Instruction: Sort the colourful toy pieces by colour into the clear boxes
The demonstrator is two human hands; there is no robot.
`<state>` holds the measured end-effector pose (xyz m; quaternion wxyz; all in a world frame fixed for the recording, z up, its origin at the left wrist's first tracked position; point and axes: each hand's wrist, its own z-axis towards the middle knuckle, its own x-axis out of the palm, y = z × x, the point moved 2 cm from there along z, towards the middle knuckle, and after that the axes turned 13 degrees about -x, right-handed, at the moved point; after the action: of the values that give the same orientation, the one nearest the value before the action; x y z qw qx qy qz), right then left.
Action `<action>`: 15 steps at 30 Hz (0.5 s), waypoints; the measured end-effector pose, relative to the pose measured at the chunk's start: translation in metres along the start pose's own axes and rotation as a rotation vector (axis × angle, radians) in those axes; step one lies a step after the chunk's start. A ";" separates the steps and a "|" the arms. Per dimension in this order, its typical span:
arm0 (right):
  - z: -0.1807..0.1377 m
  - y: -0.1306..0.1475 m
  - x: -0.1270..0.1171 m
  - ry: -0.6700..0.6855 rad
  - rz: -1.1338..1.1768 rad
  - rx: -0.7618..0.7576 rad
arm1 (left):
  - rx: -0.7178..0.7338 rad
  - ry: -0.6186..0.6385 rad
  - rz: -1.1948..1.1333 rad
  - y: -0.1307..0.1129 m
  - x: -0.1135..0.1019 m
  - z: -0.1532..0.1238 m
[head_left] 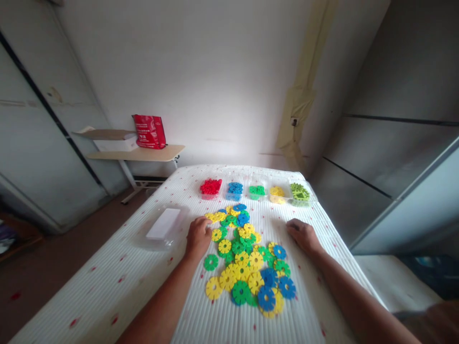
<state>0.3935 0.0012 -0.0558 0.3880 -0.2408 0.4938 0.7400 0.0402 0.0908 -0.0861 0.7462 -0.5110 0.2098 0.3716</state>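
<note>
A loose spread of yellow, green and blue notched plastic discs (242, 258) covers the middle of the table, some overlapping. My left hand (199, 235) rests on the cloth at the left edge of the spread, close to the yellow discs (215, 217). Its fingers are curled in, and nothing shows in them. My right hand (303, 234) lies on the cloth to the right, apart from the discs, also with curled fingers and no object visible. A single green disc (211, 262) sits near my left wrist.
Along the far edge stand clear tubs of red pieces (210, 186), blue pieces (235, 188), green pieces (256, 191), yellow pieces (277, 192) and light-green pieces (300, 191). A clear plastic lid (163, 229) with a white label lies left. Behind, a side table (150, 154) holds a red bag (149, 132).
</note>
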 end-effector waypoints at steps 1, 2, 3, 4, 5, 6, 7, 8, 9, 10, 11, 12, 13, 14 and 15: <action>0.000 0.002 0.001 0.003 -0.008 -0.019 | -0.002 -0.001 0.004 0.000 0.000 0.000; 0.000 0.004 0.001 0.014 -0.018 -0.039 | -0.005 -0.001 0.007 0.000 0.000 0.000; 0.001 0.006 0.002 0.026 -0.030 -0.057 | -0.010 -0.002 0.008 0.000 0.000 0.000; 0.001 0.008 0.003 0.039 -0.041 -0.071 | -0.015 -0.002 0.007 0.000 0.000 0.000; 0.002 0.010 0.004 0.047 -0.052 -0.079 | -0.019 -0.002 0.006 0.000 -0.001 0.000; 0.002 0.010 0.005 0.051 -0.064 -0.083 | -0.022 -0.001 0.004 0.000 -0.001 0.000; 0.002 0.011 0.006 0.052 -0.079 -0.081 | -0.024 -0.001 0.002 0.000 -0.001 0.000; 0.002 0.010 0.006 0.051 -0.097 -0.078 | -0.025 -0.001 0.001 -0.001 -0.001 0.000; 0.001 0.010 0.007 0.048 -0.119 -0.077 | -0.026 -0.001 0.000 -0.001 -0.001 0.000; 0.001 0.009 0.008 0.044 -0.143 -0.077 | -0.026 -0.001 -0.001 -0.001 -0.001 0.000; 0.001 0.009 0.009 0.042 -0.167 -0.079 | -0.026 -0.002 -0.003 -0.001 -0.001 0.000; 0.001 0.009 0.009 0.044 -0.186 -0.081 | -0.026 -0.002 -0.004 0.000 0.000 0.000; 0.001 0.008 0.010 0.050 -0.197 -0.084 | -0.027 -0.002 -0.006 0.001 0.000 0.000; 0.001 0.008 0.010 0.060 -0.198 -0.087 | -0.029 0.001 -0.007 0.002 0.000 0.001; 0.001 0.008 0.010 0.071 -0.194 -0.089 | -0.031 0.004 -0.007 0.003 0.000 0.001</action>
<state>0.3813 0.0041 -0.0584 0.4291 -0.3304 0.4481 0.7113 0.0380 0.0927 -0.0872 0.7391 -0.5239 0.2035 0.3712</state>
